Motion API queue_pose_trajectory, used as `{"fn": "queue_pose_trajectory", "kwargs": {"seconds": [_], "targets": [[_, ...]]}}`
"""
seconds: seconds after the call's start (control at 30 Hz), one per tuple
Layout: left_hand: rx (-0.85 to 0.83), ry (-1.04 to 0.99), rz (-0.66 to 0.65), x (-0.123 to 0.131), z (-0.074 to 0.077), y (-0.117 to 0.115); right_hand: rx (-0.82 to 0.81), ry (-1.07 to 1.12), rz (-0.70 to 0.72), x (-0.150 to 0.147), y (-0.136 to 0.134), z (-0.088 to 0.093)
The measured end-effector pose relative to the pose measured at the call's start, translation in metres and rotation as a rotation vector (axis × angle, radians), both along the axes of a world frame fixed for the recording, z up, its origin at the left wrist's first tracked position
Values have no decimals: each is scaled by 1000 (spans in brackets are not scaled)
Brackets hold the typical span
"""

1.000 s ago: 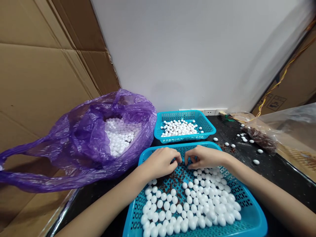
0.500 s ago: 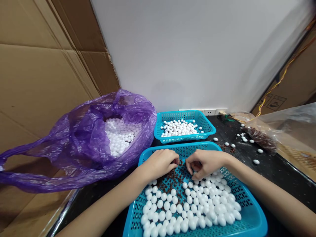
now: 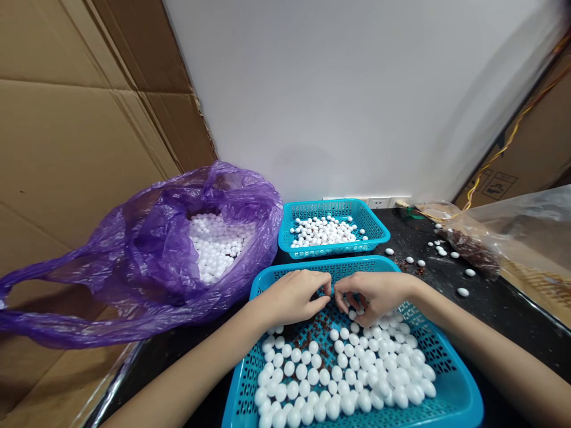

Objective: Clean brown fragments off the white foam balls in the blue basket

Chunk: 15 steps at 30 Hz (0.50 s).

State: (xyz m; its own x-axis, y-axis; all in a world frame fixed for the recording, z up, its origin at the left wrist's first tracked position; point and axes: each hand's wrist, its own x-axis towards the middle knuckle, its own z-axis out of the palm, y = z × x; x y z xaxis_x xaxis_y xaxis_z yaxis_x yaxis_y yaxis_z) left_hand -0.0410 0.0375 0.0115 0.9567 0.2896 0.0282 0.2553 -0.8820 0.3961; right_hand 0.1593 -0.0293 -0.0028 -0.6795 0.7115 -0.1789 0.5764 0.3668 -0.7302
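Both hands work inside the far part of a large blue plastic basket [image 3: 459, 380] that holds many small white egg-shaped balls [image 3: 357, 374] and scattered brown granules [image 3: 319, 327]. My left hand [image 3: 298, 297] hovers low over the granules, thumb and index finger drawn together in a pinch; what lies between them is hidden. Close beside it, my right hand [image 3: 370, 294] has its fingers curled downward above the white balls at the basket's far side. A couple of balls show under its thumb and fingers, and I cannot make out what the fingertips hold.
A smaller blue basket [image 3: 379, 233] with white balls stands behind. To the left lies an open purple plastic bag [image 3: 151, 238] of white balls. Loose balls [image 3: 464, 292], a clear bag of brown granules [image 3: 475, 252] and yellow wires [image 3: 479, 178] are on the right.
My left hand has moved slightly right, toward the right hand, and its pinch now sits near the right fingers. My right hand has shifted only a little; the baskets stay put.
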Motion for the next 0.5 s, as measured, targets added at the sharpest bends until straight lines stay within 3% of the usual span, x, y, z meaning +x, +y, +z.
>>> {"fn": "queue_pose_trajectory", "kwargs": {"seconds": [0.37, 0.5], "targets": [[-133, 10, -80, 1, -1, 2, 36, -48, -79, -1, 0, -5], [-133, 45, -87, 1, 0, 2, 25, 78, -138, -2, 0, -3]]}}
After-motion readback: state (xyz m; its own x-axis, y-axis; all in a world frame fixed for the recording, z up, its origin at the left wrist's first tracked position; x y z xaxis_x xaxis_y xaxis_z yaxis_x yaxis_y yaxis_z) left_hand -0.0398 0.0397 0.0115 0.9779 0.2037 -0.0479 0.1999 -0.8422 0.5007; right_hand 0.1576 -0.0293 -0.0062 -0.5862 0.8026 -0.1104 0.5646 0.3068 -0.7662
